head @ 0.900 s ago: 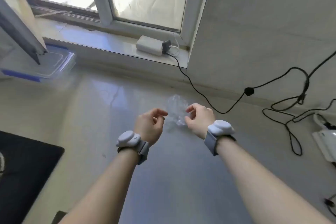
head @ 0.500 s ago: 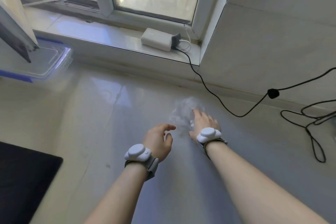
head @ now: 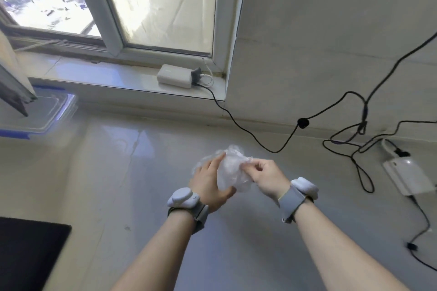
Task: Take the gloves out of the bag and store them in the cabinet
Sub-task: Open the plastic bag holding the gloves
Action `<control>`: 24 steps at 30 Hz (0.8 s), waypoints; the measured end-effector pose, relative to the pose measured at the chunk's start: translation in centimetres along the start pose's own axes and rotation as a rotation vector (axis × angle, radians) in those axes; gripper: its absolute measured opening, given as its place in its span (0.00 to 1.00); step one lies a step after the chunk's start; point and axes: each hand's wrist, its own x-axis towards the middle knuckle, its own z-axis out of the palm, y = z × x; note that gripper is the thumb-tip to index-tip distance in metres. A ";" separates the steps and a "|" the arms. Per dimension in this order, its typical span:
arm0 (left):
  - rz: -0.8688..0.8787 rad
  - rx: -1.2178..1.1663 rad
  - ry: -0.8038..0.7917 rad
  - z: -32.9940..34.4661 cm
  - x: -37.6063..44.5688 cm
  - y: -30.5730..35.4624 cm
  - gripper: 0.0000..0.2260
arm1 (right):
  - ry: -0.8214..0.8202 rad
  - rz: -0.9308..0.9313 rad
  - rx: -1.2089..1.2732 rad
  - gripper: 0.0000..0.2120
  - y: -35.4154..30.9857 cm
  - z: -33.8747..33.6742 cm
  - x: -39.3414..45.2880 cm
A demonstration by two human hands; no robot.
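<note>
A crumpled bundle of clear thin plastic (head: pixel 230 170) is held up between both hands over the pale counter (head: pixel 118 172). I cannot tell whether it is the bag, the gloves, or both. My left hand (head: pixel 209 183) cups it from the left, with the thumb under its lower edge. My right hand (head: pixel 264 176) pinches its right side with fingertips. Both wrists carry white sensor bands. No cabinet is clearly in view.
A white power bank (head: pixel 175 76) lies on the window sill with a black cable (head: pixel 248 132) trailing across the counter. More tangled cable and a white adapter (head: pixel 408 176) lie at right. A clear blue-edged box lid (head: pixel 45 113) sits at left, a black mat (head: pixel 28 253) at lower left.
The right hand pressed down on the plastic bundle on the counter, then both hands closed around it and lifted it. The camera view shifted slightly left.
</note>
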 end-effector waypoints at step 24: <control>-0.150 -0.887 0.088 -2.4 -8.1 12.1 0.08 | 0.321 0.091 0.042 0.32 -0.1 -9.3 -9.1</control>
